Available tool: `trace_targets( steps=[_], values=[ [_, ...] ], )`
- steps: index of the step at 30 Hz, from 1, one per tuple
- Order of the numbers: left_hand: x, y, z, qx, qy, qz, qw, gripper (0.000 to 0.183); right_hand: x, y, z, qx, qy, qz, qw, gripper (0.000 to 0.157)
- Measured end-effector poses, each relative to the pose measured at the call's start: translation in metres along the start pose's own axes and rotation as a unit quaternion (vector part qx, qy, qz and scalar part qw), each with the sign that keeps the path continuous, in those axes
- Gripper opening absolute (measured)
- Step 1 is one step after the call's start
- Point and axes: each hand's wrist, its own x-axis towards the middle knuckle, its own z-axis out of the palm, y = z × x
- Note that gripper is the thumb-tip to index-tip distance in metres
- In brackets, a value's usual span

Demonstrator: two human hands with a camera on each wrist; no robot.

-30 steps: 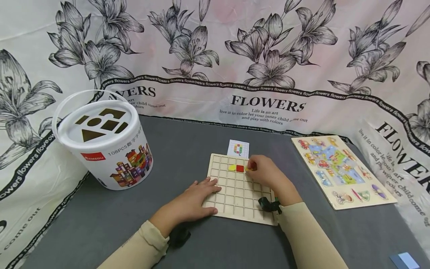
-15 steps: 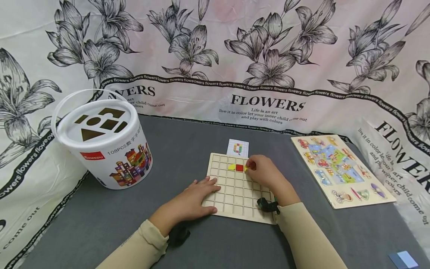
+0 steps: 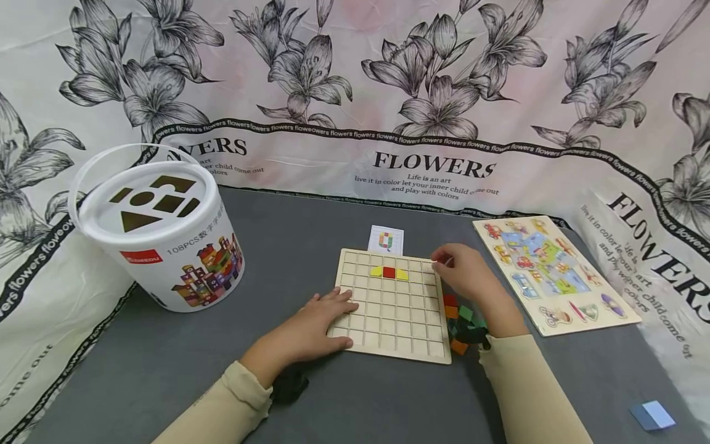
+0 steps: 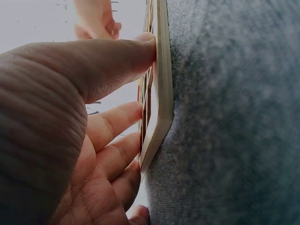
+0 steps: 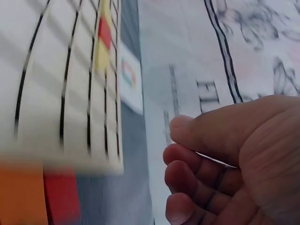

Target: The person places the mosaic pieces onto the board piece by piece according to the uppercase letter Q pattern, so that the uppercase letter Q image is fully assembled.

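A wooden grid board [image 3: 377,317] lies on the grey table. In one row near its far edge sit a red block [image 3: 389,272] and a yellow piece on each side of it, the left yellow piece [image 3: 376,271] and the right yellow piece [image 3: 402,274]. My left hand [image 3: 316,327] rests with spread fingers on the board's left edge; the left wrist view shows the thumb [image 4: 117,61] against that edge. Near the far right corner hovers my right hand [image 3: 471,274], nothing between its loosely bent fingers [image 5: 180,178].
A small card [image 3: 386,239] with a coloured pattern lies behind the board. Loose red, orange and green blocks [image 3: 465,313] lie at its right side, partly under my right wrist. A white bucket [image 3: 166,246] stands left, a picture puzzle [image 3: 549,271] right, a blue block [image 3: 653,415] front right.
My right hand has let go of the right yellow piece beside the red block and moved right, past the board's edge, uncovering the loose blocks. My left hand stays on the board.
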Motion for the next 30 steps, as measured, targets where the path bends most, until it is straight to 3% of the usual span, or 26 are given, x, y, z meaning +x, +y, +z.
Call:
trace_targets(
  steps=[4,11,20,30],
  values=[
    [-0.001,0.002,-0.002,0.003,-0.002,-0.005,1.0000,0.065,-0.022,0.022,-0.011,-0.007,-0.019,0.014,1.000,0.020],
    [-0.001,0.004,-0.002,0.003,-0.002,-0.002,1.0000,0.065,-0.052,0.051,-0.004,-0.007,-0.039,-0.017,0.999,0.022],
    [-0.001,0.003,-0.002,0.003,0.003,-0.008,1.0000,0.066,-0.064,0.057,-0.006,0.007,-0.057,-0.017,0.998,0.029],
    [-0.001,0.003,0.000,0.004,-0.002,-0.007,1.0000,0.066,-0.077,0.067,-0.005,0.012,-0.055,0.003,0.998,0.021]
  ],
)
